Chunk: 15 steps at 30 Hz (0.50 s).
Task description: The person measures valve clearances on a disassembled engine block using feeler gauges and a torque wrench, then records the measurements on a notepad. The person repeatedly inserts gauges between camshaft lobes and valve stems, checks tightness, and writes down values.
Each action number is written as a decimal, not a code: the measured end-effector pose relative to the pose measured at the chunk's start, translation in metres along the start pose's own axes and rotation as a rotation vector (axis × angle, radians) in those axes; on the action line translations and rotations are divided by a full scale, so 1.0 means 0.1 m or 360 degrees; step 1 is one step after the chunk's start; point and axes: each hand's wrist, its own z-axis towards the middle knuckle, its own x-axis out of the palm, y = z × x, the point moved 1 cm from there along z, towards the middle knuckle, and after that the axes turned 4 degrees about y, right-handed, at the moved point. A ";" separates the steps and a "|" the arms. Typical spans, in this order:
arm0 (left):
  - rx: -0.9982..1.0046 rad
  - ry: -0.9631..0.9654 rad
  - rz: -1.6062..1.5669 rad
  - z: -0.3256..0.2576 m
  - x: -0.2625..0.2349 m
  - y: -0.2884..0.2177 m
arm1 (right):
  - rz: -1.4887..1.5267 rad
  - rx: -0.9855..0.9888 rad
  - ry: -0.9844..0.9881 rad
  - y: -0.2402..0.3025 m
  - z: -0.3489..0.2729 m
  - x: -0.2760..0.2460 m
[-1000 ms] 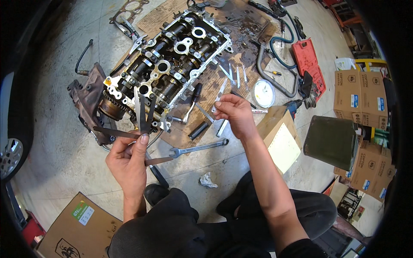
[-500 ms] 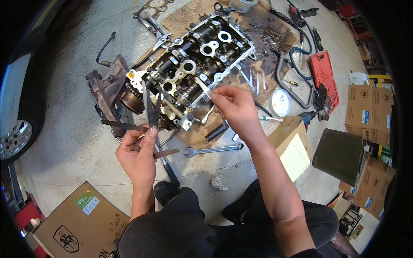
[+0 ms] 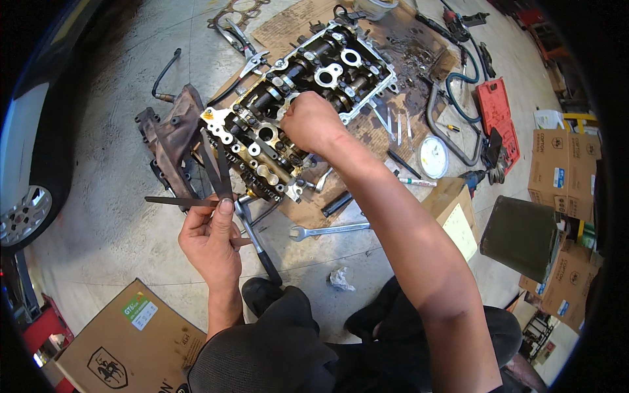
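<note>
My left hand (image 3: 211,239) pinches a feeler gauge (image 3: 180,202) between thumb and fingers, its dark flat blades fanned out in several directions. Two of the blades point up toward the near left corner of an engine cylinder head (image 3: 279,82), which lies on oil-stained cardboard with its camshafts showing. Over the middle of that head, my right hand (image 3: 313,123) is closed and reaches down among the camshaft parts. Its fingertips are hidden behind the hand, so whatever they grip does not show.
A rusty exhaust manifold (image 3: 171,134) lies left of the cylinder head. Nearer me are a combination wrench (image 3: 334,230) and a black-handled ratchet (image 3: 265,262). White strips (image 3: 399,128), a round tub (image 3: 433,157) and an open red case (image 3: 498,118) lie to the right.
My right hand has moved up and left from the near edge onto the middle of the cylinder head. The pale strip it held is out of sight. My left hand keeps the feeler gauge.
</note>
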 end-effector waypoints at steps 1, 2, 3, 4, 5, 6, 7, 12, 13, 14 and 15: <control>-0.0002 0.0003 -0.0010 0.01 0.01 0.01 | 0.0023 0.0004 0.0003 -0.02 0.00 0.01; 0.0001 0.0013 -0.0017 0.01 0.02 0.01 | 0.0026 0.0002 -0.0005 -0.03 0.00 0.02; 0.0004 0.0023 -0.0024 0.01 0.03 -0.02 | 0.0030 0.0000 -0.0012 -0.03 0.00 0.02; 0.0008 0.0031 -0.0031 0.02 0.04 -0.02 | 0.0032 -0.0002 -0.0020 -0.04 -0.01 0.02; 0.0008 0.0035 -0.0040 0.03 0.03 -0.02 | 0.0044 -0.0028 -0.0021 -0.03 -0.03 0.01; 0.0008 0.0037 -0.0050 0.03 0.02 -0.01 | 0.0054 -0.0036 -0.0035 -0.03 -0.05 0.02; 0.0009 0.0037 -0.0060 0.04 0.01 0.00 | 0.0063 -0.0046 -0.0048 -0.03 -0.07 0.03; -0.0033 0.0036 -0.0031 0.03 0.05 0.00 | 0.0157 -0.0140 -0.0160 -0.13 -0.02 0.13; -0.0043 0.0043 -0.0017 0.03 0.06 0.00 | 0.0147 -0.0119 -0.0174 -0.15 0.00 0.16; -0.0035 0.0051 -0.0018 0.04 0.04 0.02 | 0.0139 -0.0101 -0.0185 -0.14 0.01 0.18; -0.0028 0.0061 -0.0019 0.05 0.02 0.05 | 0.0156 -0.0084 -0.0187 -0.14 0.02 0.20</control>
